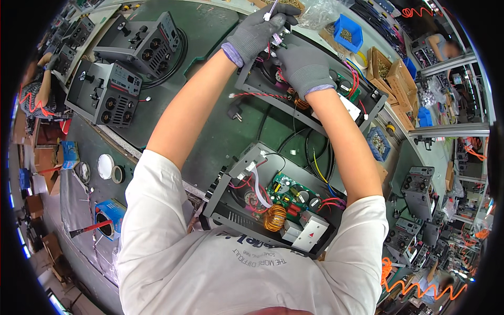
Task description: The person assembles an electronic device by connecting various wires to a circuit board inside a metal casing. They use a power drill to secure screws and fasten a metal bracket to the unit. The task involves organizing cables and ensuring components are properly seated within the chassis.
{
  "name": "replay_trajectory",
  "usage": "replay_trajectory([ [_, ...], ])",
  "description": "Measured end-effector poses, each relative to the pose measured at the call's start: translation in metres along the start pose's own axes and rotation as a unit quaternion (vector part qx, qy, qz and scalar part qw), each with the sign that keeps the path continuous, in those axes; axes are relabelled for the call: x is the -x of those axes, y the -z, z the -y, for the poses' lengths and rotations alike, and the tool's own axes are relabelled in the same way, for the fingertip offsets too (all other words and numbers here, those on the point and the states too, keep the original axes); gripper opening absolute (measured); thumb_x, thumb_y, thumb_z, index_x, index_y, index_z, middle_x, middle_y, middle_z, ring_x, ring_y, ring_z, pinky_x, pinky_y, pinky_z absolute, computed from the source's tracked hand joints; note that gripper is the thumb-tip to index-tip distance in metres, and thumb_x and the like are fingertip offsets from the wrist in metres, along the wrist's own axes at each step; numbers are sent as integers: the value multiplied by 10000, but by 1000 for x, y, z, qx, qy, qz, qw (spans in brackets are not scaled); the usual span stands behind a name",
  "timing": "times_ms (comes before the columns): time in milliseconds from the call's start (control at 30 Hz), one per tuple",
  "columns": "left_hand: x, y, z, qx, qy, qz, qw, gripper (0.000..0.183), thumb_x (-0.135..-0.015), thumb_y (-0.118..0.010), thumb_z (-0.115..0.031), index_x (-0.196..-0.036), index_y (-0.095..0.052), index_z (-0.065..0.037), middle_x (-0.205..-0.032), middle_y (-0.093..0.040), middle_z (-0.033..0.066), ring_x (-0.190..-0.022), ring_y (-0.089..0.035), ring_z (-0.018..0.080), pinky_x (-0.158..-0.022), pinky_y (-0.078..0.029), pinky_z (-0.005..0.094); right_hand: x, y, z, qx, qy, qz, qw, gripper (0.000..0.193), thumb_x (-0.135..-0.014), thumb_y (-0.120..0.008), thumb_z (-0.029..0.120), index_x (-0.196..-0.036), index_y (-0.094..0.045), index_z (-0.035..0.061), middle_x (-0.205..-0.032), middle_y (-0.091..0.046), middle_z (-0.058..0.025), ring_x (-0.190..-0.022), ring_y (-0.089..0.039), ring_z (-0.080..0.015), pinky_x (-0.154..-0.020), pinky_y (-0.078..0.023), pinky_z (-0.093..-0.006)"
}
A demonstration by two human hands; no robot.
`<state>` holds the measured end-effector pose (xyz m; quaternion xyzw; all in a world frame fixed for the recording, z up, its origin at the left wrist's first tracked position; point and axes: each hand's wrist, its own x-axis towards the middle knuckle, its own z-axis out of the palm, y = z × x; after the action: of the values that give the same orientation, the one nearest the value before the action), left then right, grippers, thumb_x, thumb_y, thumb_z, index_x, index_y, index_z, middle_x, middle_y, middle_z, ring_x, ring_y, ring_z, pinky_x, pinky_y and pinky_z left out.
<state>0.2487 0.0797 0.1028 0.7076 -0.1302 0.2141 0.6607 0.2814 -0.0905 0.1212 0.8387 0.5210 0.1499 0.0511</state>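
Both my hands wear grey gloves with purple cuffs and are at the far chassis [336, 118], an open dark grey metal case with circuit boards and coils inside. My left hand [254, 34] is over its left end, fingers curled round a thin cable with a white connector [268, 16]. My right hand [304, 68] reaches in beside it, fingers bent toward small parts at the panel; what its fingertips grip is hidden. Nearer my body stands a second open chassis [239, 223], holding a green circuit board [289, 189], a copper coil [274, 217] and a white ribbon cable [259, 187].
Two grey welding machines [107, 94] stand at the left of the green bench. A black plug [234, 112] lies mid-bench. Blue bins [348, 32] and cardboard boxes [386, 71] of small hardware line the far right. A blue can [110, 218] with a brush stands lower left.
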Motion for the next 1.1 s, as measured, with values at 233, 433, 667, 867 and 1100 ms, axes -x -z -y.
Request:
replay_trajectory([
  [233,5,-7,-1,94,-23,-23,995,367,-1034,-535,-275,-1303,-550,-26,-1082,-631,33,-955,-556,96,-867,-455,242,-4,2,4,19,3,19,1000,150,-876,-622,191,-933,-753,141,-910,-733,-90,-856,-722,-286,-729,-563,-433],
  [433,1,-2,3,38,-11,14,999,408,-1034,-446,-240,-1354,-539,-4,-1130,-618,65,-1063,-548,131,-1002,-426,291,-4,-2,3,41,24,12,999,137,-863,-618,198,-957,-711,158,-891,-692,-95,-814,-693,-307,-687,-550,-443],
  [667,4,-6,-10,9,12,-10,1000,411,-1045,-447,-283,-1344,-541,-16,-1160,-611,79,-1107,-557,161,-1019,-441,325,-2,18,13,-95,-74,-88,989,266,-803,-658,387,-878,-733,143,-915,-683,-88,-908,-664,-278,-759,-528,-453],
  [867,6,-11,-25,-53,-8,32,998,576,-990,-515,-489,-1322,-553,-21,-1188,-607,80,-1108,-558,178,-994,-441,334,5,13,23,-248,-141,-123,951,321,-777,-675,401,-899,-740,112,-898,-695,-135,-879,-661,-346,-763,-526,-463],
  [1100,3,3,-18,-216,-83,65,971,812,-811,-629,-714,-1242,-610,-26,-1180,-581,138,-1148,-549,253,-1004,-439,375,15,16,22,-395,-123,-43,909,305,-808,-679,366,-934,-730,93,-961,-700,-152,-934,-663,-362,-812,-523,-472],
])
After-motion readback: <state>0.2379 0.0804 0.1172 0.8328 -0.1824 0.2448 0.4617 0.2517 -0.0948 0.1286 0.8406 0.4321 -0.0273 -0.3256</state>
